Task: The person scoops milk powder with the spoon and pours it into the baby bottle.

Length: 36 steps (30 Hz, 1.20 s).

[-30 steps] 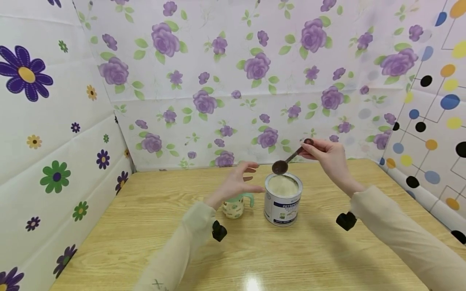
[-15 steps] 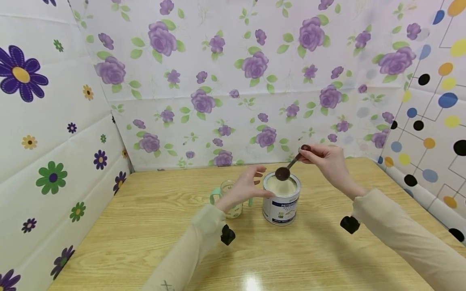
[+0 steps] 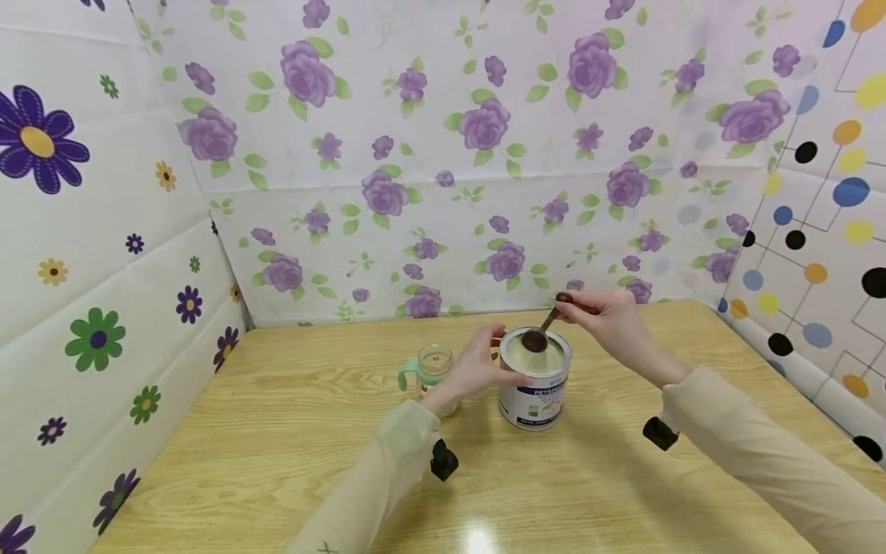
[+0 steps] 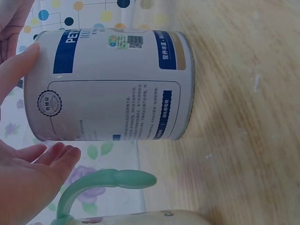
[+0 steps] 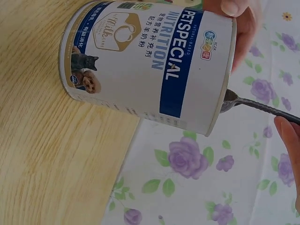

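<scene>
A white and blue milk powder can (image 3: 533, 404) stands upright on the table, filled with pale powder (image 3: 522, 355). My right hand (image 3: 609, 319) pinches the handle end of a dark brown measuring spoon (image 3: 534, 340). The spoon's bowl is inside the can's mouth, at the powder. Around the can's left rim my left hand (image 3: 481, 365) is spread, thumb at the front edge and fingers behind. In the left wrist view the thumb meets the rim, while the fingers (image 4: 58, 159) look slightly apart from the can (image 4: 108, 93).
Left of the can, partly behind my left wrist, stands a clear cup (image 3: 434, 360) with green handles (image 3: 407, 373). The wooden table (image 3: 277, 431) meets a flower-printed cloth wall (image 3: 443, 231) at the back. Patterned cloth also closes the left and right sides.
My right hand has lowered the measuring spoon from above the can into its mouth. My left hand has moved right, from over the cup to the can's rim.
</scene>
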Each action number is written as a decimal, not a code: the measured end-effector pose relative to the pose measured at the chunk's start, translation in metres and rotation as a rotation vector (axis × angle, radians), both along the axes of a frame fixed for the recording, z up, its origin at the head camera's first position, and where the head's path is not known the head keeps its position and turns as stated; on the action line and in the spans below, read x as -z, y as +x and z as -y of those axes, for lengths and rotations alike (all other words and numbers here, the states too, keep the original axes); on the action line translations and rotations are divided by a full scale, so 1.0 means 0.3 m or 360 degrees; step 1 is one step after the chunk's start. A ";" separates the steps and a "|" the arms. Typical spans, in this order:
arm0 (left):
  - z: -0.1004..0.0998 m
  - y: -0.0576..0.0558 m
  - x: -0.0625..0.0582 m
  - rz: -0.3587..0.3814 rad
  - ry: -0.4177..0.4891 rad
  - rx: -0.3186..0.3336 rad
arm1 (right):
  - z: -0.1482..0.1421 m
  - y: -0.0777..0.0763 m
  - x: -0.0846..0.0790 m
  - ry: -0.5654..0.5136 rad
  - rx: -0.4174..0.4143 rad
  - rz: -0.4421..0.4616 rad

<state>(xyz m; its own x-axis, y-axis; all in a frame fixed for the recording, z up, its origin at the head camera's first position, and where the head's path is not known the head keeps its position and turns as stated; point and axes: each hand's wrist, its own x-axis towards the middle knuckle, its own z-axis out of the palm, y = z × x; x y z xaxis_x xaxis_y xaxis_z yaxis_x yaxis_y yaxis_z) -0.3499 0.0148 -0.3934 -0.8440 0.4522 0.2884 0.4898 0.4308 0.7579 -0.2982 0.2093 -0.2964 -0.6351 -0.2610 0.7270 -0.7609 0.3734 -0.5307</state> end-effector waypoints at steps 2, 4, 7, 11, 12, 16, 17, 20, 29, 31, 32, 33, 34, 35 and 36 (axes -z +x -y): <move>-0.003 0.012 -0.002 -0.0021 0.0038 0.0041 | 0.005 0.001 0.004 0.0028 0.0000 -0.0047; -0.006 0.029 -0.010 -0.0046 0.0071 0.0075 | 0.011 0.002 0.006 0.0039 -0.0004 -0.0073; -0.008 0.072 -0.045 -0.0047 0.0109 0.0088 | 0.018 0.004 0.010 0.0038 0.0001 -0.0091; -0.003 0.130 -0.099 -0.0081 0.0121 0.0081 | 0.026 0.009 0.017 0.0062 0.0041 -0.0133; -0.003 0.136 -0.105 -0.0076 0.0130 0.0091 | 0.028 0.010 0.019 0.0078 0.0051 -0.0159; -0.003 0.159 -0.123 -0.0058 0.0165 0.0108 | 0.035 0.013 0.027 0.0125 0.0037 -0.0237; -0.004 0.163 -0.126 -0.0043 0.0175 0.0111 | 0.036 0.013 0.028 0.0129 0.0023 -0.0247; -0.006 0.148 -0.112 -0.0037 0.0160 0.0101 | 0.038 0.010 0.036 0.0165 0.0035 -0.0286; -0.015 0.105 -0.071 -0.0151 0.0017 0.0030 | 0.050 0.001 0.069 0.0167 -0.0082 -0.0166; -0.016 0.103 -0.071 -0.0160 0.0020 0.0031 | 0.054 -0.001 0.073 0.0157 -0.0128 -0.0100; -0.015 0.104 -0.072 -0.0160 0.0020 0.0028 | 0.056 -0.001 0.073 0.0156 -0.0144 -0.0074; -0.015 0.105 -0.073 -0.0158 0.0023 0.0027 | 0.059 -0.001 0.072 0.0158 -0.0160 -0.0045; -0.014 0.105 -0.073 -0.0160 0.0021 0.0030 | 0.062 0.000 0.070 0.0161 -0.0180 -0.0010; -0.014 0.105 -0.073 -0.0156 0.0021 0.0025 | 0.067 0.005 0.064 0.0154 -0.0205 0.0044; -0.014 0.107 -0.075 -0.0152 0.0021 0.0023 | 0.074 0.011 0.058 0.0151 -0.0230 0.0104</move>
